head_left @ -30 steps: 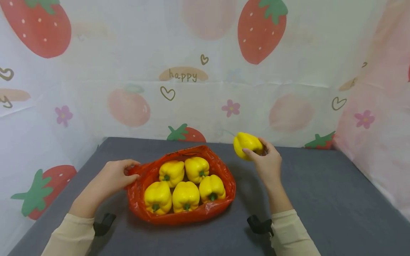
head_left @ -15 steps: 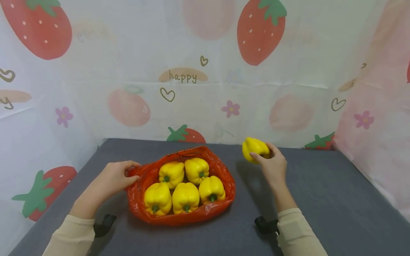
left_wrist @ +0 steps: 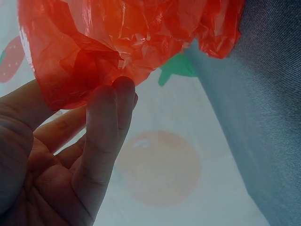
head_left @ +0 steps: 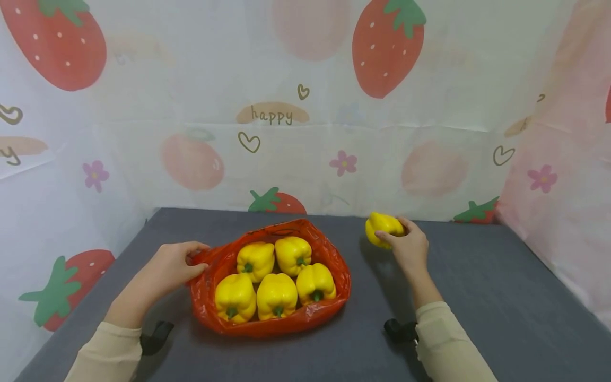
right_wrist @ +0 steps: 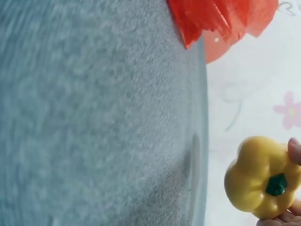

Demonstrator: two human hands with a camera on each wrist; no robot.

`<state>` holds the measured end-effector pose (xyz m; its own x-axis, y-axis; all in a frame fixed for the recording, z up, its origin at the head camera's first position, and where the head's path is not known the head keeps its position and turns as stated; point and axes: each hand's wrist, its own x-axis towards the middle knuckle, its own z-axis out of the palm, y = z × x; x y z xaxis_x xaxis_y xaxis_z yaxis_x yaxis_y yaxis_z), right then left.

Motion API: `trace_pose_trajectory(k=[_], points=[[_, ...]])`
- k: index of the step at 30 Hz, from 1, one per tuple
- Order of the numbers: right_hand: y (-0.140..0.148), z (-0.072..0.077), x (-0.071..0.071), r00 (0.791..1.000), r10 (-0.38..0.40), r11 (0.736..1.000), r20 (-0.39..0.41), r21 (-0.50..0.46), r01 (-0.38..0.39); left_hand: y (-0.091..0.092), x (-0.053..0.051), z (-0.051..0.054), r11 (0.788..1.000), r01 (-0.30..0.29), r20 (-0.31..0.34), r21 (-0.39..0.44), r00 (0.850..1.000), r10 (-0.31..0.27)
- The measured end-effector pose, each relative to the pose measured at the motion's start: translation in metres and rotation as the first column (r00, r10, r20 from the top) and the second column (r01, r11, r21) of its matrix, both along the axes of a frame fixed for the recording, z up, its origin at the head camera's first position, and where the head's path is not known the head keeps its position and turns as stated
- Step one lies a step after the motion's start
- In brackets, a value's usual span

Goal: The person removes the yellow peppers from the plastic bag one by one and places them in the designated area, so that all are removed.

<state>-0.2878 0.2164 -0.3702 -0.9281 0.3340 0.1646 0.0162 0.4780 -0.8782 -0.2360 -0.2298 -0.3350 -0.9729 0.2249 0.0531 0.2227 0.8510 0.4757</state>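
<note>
A red plastic bag lies on the table with its mouth turned up and several yellow bell peppers inside. The left hand pinches the bag's left edge between thumb and fingers; the left wrist view shows the thin red plastic caught at the fingertips. To the right of the bag, the right hand grips another yellow bell pepper above the table. Its green stem faces the right wrist camera, where only part of that hand shows at the edge.
The grey table stretches out on both sides of the bag. A white cloth backdrop printed with strawberries, flowers and hearts rises along its back and sides. Dark wrist devices sit at both cuffs.
The right hand has carried its bell pepper to the right, away from the bag, and slightly lower. The left hand and the bag stay in place.
</note>
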Motion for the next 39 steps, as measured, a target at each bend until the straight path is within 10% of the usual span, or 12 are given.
trace_pose_trajectory(k=[39], points=[[0.0019,-0.0066,-0.0052,0.982,0.042,0.987,0.186,0.145,-0.07,0.0018,0.0018,-0.0006,1.0,-0.003,-0.015,-0.016,1.0,0.003]])
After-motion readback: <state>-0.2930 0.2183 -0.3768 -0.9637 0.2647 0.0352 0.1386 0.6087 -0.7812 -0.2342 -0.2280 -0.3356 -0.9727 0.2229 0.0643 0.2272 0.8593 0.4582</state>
